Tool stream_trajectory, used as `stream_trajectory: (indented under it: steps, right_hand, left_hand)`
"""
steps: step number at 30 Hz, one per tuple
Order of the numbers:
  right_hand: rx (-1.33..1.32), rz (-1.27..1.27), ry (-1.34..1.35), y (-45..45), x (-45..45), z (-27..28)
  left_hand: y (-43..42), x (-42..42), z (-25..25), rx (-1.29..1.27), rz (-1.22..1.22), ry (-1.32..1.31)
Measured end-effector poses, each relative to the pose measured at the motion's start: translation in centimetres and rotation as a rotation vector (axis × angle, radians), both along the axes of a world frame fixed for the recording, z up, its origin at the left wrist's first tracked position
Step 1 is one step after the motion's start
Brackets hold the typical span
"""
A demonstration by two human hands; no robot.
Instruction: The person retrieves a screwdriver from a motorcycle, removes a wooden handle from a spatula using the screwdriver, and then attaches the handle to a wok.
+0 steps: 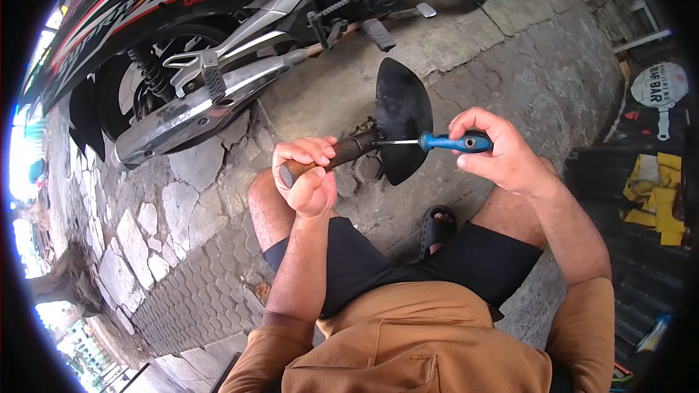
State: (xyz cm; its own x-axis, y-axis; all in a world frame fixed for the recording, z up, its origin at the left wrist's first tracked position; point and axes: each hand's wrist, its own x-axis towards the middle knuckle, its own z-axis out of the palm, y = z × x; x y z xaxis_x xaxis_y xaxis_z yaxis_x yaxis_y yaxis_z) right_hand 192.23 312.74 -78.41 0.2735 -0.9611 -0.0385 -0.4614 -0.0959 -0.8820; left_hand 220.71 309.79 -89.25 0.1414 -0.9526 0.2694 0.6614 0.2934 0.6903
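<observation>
My left hand (306, 176) is wrapped round the brown wooden handle (345, 151) of a tool with a dark, half-moon metal blade (402, 104). The blade stands crosswise at the handle's far end, above the paving. In my right hand (502, 149) is a screwdriver (445, 142) with a blue handle, pinched between thumb and fingers. Its thin metal shaft runs left across the blade, and the tip meets the area where the handle joins the blade. Whether the tip sits on a screw is too small to tell.
A parked motorbike (240, 65) stands ahead, its exhaust and footpegs facing me. Cracked paving (480, 73) lies underneath. To the right are a white round sign (659, 87) and yellow material (659, 204). My sandalled foot (437, 231) is below the blade.
</observation>
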Motion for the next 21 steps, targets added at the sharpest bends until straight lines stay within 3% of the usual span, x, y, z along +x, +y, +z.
stream_trajectory:
  steps: [2, 4, 5, 7, 8, 9, 11, 15, 20, 21]
  right_hand:
    - [0.177, -0.068, -0.164, -0.3, 0.6, 1.4]
    - [0.866, -0.288, 0.010, -1.3, 0.5, 3.5]
    - [0.866, -0.289, 0.010, -1.6, 0.3, 3.2]
    - [0.716, -0.026, 0.340, -1.8, -0.1, 1.4]
    - [0.558, -0.009, 0.393, -1.7, 0.2, 0.5]
    - [0.559, -0.008, 0.394, -1.5, 0.1, 0.4]
    - [0.193, 0.075, 0.441, -1.1, 0.5, 0.8]
    - [-0.059, 0.058, 0.468, -0.5, 1.1, 0.2]
    - [0.422, 0.249, 0.647, -2.6, 1.5, -0.2]
    - [0.421, 0.248, 0.648, -2.9, 1.4, -0.4]
  left_hand:
    - [-0.1, 0.1, -0.2, -0.003, 0.003, 0.007]
    - [0.0, 0.1, -0.2, -0.004, 0.002, 0.017]
    - [-0.1, 0.0, -0.1, -0.010, -0.001, 0.011]
    - [0.0, -0.1, 0.0, -0.015, -0.004, 0.006]
    - [0.1, -0.2, 0.1, -0.007, -0.009, 0.011]
    - [0.1, -0.2, 0.1, 0.001, -0.015, 0.015]
    - [0.2, -0.2, 0.1, -0.003, -0.016, 0.011]
    - [0.2, -0.3, 0.1, -0.006, -0.013, -0.002]
    - [0.3, -0.6, 0.2, -0.015, -0.018, 0.005]
    - [0.3, -0.6, 0.2, -0.024, -0.023, 0.007]
